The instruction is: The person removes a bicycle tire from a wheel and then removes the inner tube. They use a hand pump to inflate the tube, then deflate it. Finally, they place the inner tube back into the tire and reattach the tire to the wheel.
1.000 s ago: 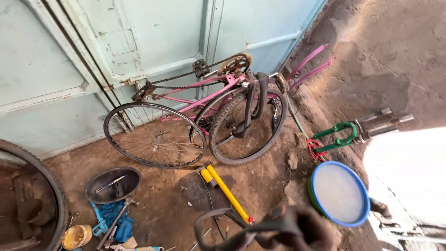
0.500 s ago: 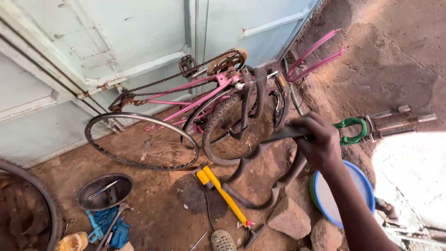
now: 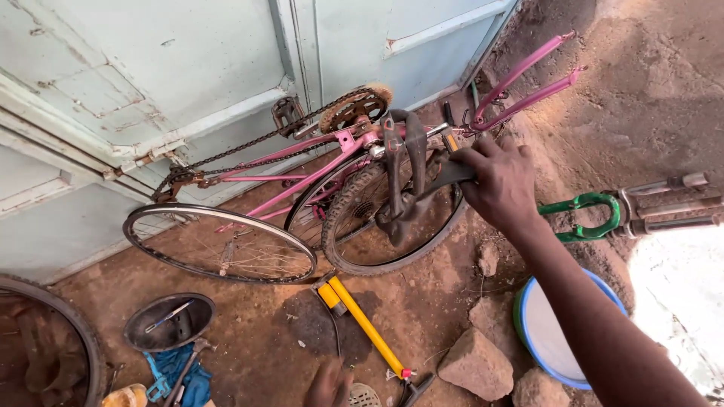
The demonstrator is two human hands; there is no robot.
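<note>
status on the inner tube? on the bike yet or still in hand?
Done: the black inner tube is draped over the upturned pink bike frame. In hand: the right hand grips its end. The left hand hangs near the yellow pump. Left: the bare-rimmed wheel has no tyre.

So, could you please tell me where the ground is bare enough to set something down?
Bare dirt lies between the yellow pump and the stones, and top right beyond the pink fork. It is crowded around the wheels and the tool bowl.
</note>
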